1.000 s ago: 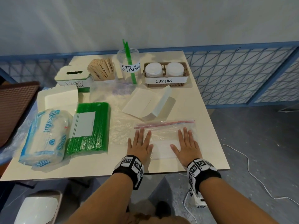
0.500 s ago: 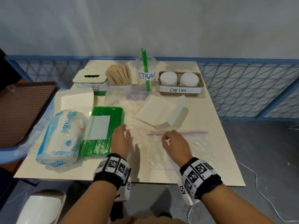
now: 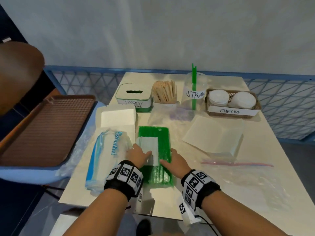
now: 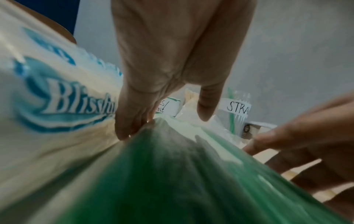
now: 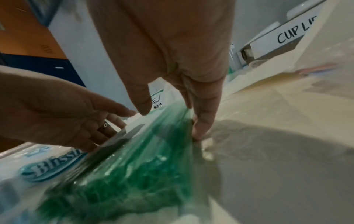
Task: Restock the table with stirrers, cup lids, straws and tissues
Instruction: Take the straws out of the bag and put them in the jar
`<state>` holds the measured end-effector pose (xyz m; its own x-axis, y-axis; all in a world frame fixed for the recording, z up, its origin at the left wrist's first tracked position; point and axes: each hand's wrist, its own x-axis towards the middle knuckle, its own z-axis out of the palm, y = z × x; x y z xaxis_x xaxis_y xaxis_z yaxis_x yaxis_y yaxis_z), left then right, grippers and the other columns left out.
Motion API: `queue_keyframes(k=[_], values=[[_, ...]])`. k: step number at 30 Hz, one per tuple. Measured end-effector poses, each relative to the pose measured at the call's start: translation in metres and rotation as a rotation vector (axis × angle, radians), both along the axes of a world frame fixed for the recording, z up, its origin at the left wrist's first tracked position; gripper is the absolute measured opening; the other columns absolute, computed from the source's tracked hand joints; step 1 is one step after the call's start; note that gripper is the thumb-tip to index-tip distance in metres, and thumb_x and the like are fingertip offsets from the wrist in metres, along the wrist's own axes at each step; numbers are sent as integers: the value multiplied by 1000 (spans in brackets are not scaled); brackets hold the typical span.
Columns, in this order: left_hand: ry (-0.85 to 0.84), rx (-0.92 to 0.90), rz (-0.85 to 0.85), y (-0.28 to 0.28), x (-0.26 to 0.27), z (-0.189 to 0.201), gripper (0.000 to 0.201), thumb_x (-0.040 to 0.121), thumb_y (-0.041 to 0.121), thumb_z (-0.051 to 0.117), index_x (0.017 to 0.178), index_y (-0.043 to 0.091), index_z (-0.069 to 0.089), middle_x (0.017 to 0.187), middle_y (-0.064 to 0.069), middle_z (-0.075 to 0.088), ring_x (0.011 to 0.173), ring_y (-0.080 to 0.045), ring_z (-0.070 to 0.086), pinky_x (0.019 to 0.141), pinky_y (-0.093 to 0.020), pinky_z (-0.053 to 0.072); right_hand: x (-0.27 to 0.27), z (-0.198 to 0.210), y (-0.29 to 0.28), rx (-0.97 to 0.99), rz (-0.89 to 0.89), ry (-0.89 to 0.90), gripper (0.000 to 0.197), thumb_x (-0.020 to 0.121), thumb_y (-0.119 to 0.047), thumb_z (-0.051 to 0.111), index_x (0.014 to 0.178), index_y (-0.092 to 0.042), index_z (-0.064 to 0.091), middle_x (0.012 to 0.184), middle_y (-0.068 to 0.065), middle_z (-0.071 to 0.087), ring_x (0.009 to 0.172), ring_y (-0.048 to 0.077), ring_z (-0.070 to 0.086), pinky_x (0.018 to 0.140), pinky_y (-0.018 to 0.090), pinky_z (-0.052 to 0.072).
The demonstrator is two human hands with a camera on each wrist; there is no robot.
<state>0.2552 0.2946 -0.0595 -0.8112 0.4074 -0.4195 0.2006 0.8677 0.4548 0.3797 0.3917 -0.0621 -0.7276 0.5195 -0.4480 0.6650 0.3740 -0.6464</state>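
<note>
Bare forearms [image 3: 102, 212]; black wristbands [image 3: 123, 179] with black-white square markers [image 3: 125, 171]; ring [image 5: 105, 125] on left hand [image 5: 57, 112]; cable [image 3: 207, 225] off right wristband.

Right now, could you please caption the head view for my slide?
Left hand and right hand grip the straw pack by its sides, beside the tissue pack.
</note>
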Motion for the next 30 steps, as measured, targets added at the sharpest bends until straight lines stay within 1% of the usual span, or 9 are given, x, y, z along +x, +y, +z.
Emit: queue_keyframes(k=[5, 9, 12, 14, 17, 22, 26, 28, 30], values=[[-329, 452, 91, -4, -14, 28, 44, 87, 40, 58, 114, 6, 49, 108, -10, 58, 95, -22, 58, 92, -42, 50, -14, 6, 4, -105, -305, 132, 62, 87, -53, 52, 133, -13, 40, 126, 10, 54, 111, 26, 55, 94, 35, 45], [-478, 739, 163, 1, -15, 60, 31, 93, 36, 51, 113, 14, 42, 97, 1, 56, 80, -13, 57, 63, -28, 49, -27, 29, -2, -211, -359, 256, 50, 94, -43, 46, 136, -16, 39, 129, 7, 55, 110, 21, 54, 99, 36, 43], [-484, 831, 165, 6, -24, 66, 31, 91, 28, 58, 112, 15, 38, 93, -1, 57, 70, -9, 55, 49, -16, 43, -40, 43, -4, -180, -352, 277, 46, 98, -37, 39, 139, -16, 36, 133, 6, 52, 116, 20, 52, 100, 34, 41], [-474, 840, 157, 10, -31, 65, 38, 87, 23, 63, 115, 12, 39, 100, -6, 60, 74, -11, 59, 57, -19, 48, -47, 52, -4, -155, -342, 331, 46, 98, -36, 38, 141, -19, 34, 132, 3, 51, 113, 17, 51, 97, 32, 42], [-470, 831, 150, 15, -34, 65, 40, 83, 20, 68, 115, 5, 49, 104, -12, 66, 88, -23, 66, 77, -37, 55, -55, 62, -7, -171, -257, 397, 51, 93, -48, 43, 139, -27, 35, 131, -1, 52, 117, 16, 53, 99, 37, 45], [-555, 834, 144, 27, -35, 74, 13, 95, 23, 50, 95, 11, 54, 91, -9, 61, 81, -22, 59, 61, -29, 49, -64, 74, 2, -68, -150, 344, 37, 97, -38, 41, 130, -23, 45, 114, -2, 58, 102, 17, 58, 86, 29, 44], [-593, 840, 80, 38, -35, 82, 22, 97, 10, 42, 83, 11, 59, 83, -6, 58, 69, -14, 55, 55, -25, 50, -65, 71, 16, 48, -147, 337, 32, 100, -25, 36, 124, -17, 56, 109, 8, 57, 100, 19, 53, 86, 31, 44], [-613, 857, 101, 43, -32, 81, 11, 95, 5, 47, 95, 9, 57, 95, -12, 60, 81, -21, 60, 66, -32, 55, -63, 75, 19, -54, -209, 391, 31, 100, -29, 37, 123, -16, 53, 105, 5, 58, 95, 19, 56, 73, 30, 50], [-655, 870, 169, 47, -27, 83, 27, 90, 1, 55, 113, 10, 45, 107, -18, 60, 95, -30, 61, 81, -43, 53, -62, 76, 23, -81, -258, 429, 32, 97, -35, 43, 118, -12, 51, 100, 4, 59, 85, 15, 57, 58, 21, 46]])
